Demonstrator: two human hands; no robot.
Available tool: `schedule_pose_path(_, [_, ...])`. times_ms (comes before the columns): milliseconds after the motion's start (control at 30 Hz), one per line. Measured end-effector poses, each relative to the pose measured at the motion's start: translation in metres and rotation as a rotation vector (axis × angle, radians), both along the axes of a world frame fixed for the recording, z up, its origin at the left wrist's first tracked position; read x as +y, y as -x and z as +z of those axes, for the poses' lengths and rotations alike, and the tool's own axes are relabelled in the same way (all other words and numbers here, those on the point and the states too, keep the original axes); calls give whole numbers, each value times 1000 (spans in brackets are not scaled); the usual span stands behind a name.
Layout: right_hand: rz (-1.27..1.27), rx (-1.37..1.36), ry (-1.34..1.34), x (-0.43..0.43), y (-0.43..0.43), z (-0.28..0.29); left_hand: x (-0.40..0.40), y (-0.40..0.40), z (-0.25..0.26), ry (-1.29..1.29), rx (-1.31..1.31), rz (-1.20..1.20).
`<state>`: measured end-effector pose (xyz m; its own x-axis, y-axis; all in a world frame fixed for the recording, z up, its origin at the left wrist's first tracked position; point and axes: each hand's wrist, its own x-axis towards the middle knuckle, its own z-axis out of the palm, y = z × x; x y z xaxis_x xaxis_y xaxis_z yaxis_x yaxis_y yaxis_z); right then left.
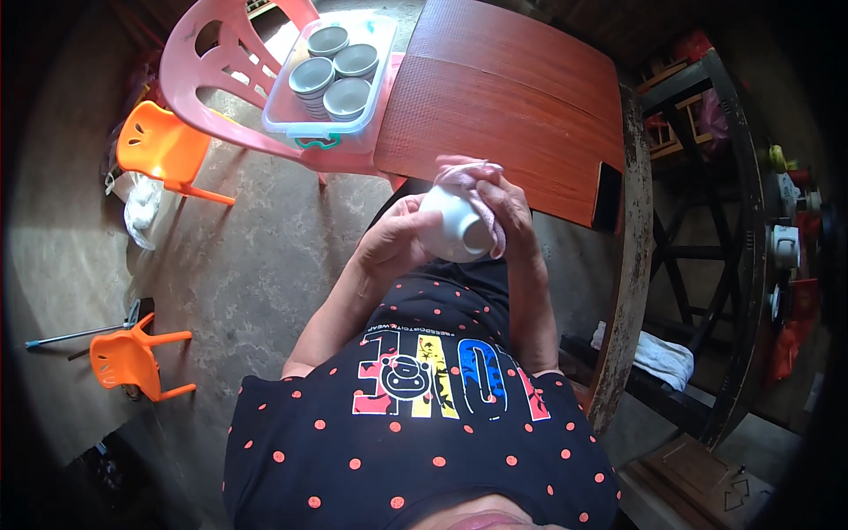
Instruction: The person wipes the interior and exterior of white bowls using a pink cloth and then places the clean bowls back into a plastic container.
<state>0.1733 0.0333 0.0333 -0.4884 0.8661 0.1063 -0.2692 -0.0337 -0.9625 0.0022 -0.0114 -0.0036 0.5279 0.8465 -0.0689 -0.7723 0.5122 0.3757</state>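
A white bowl is tilted above my lap, its foot ring turned towards me and to the right. Around its left side my left hand grips the wall, thumb on the outside. My right hand holds a pink cloth against the bowl's right side and rim. Part of the cloth is bunched over the far rim; the bowl's inside is hidden from me. Ahead to the left, a clear plastic box holds several stacks of bowls.
The box rests on a pink plastic chair. Beside it is a reddish-brown table with a dark phone at its near right corner. Orange small chairs stand left. A worn wooden edge and a white cloth are right.
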Motion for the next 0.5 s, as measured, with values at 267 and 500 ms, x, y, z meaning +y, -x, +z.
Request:
schedule_pose_path(267, [-607,-280,-848,-64,29,-17,-13,1,15,135,-414,93])
schedule_pose_path(500, [58,-448,-367,-44,-2,66,-36,0,28,-301,69,-65])
